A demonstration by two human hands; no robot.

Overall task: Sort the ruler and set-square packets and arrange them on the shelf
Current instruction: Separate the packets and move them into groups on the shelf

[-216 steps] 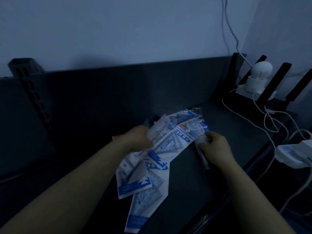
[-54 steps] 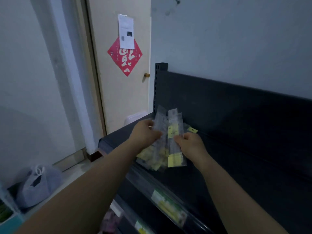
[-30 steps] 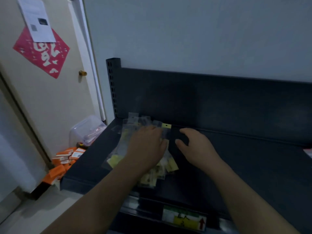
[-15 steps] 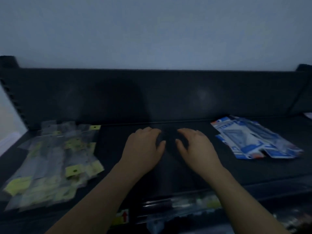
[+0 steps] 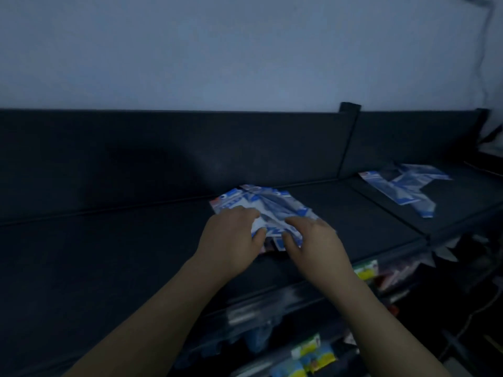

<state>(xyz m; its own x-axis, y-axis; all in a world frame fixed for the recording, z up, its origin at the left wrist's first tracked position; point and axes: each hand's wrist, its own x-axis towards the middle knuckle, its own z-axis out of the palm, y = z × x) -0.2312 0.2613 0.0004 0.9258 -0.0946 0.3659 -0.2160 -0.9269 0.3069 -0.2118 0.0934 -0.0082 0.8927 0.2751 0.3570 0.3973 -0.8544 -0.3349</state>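
A pile of blue-and-white set-square packets lies on the dark top shelf, close to its back panel. My left hand rests on the pile's near left part, fingers curled onto the packets. My right hand lies on the near right part, thumb against the packets' front edge. Whether either hand pinches a packet or just presses down is unclear. A second pile of blue-and-white packets lies on the neighbouring shelf section to the right, away from both hands.
An upright divider post separates the two shelf sections. Lower shelves below the front edge hold yellow and blue goods. A cable hangs on the wall at the far right. The shelf left of my hands is bare dark surface.
The view has swung right: the yellow-labelled packets at left are out of sight. Both hands moved from the bare shelf onto the blue-and-white pile, and a second pile came into view.
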